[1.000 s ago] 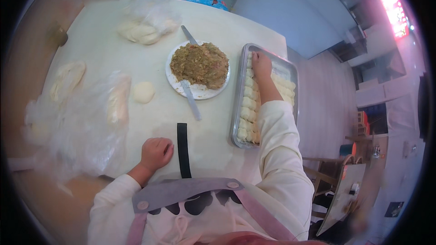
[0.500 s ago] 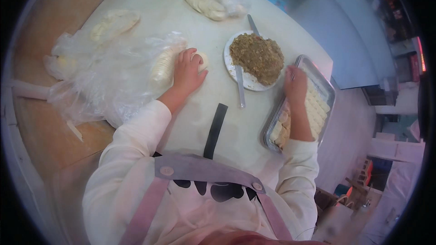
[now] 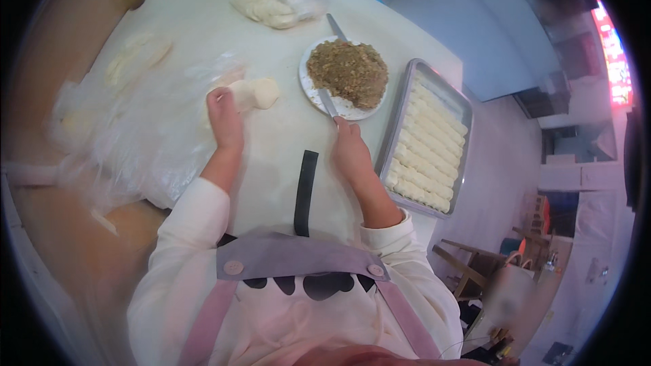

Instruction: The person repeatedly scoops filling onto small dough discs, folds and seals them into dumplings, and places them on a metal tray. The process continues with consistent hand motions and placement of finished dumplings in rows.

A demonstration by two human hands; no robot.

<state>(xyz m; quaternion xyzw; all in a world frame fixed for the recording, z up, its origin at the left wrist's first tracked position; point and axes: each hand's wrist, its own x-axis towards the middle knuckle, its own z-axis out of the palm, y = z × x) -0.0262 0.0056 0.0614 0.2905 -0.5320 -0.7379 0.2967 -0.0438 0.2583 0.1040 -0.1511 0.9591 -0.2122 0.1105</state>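
My left hand is closed, its fingers curled at the left end of some pale dough rounds beside the clear plastic bag. What those fingers pinch, dough or plastic, is hidden. My right hand grips the near end of a flat metal spatula, whose far end rests at the filling. The brown minced filling is heaped on a white plate. To the right, a metal tray holds rows of pale filled dough rolls.
A second flat utensil leans on the plate's far side. More dough in a plastic bag lies at the table's back. A black strip lies near my apron. Beyond the table's right edge are the floor and a wooden stool.
My right hand has left the tray and taken hold of the spatula. My left hand has drawn back from the single dough round. The view has shifted, showing the whole tray.
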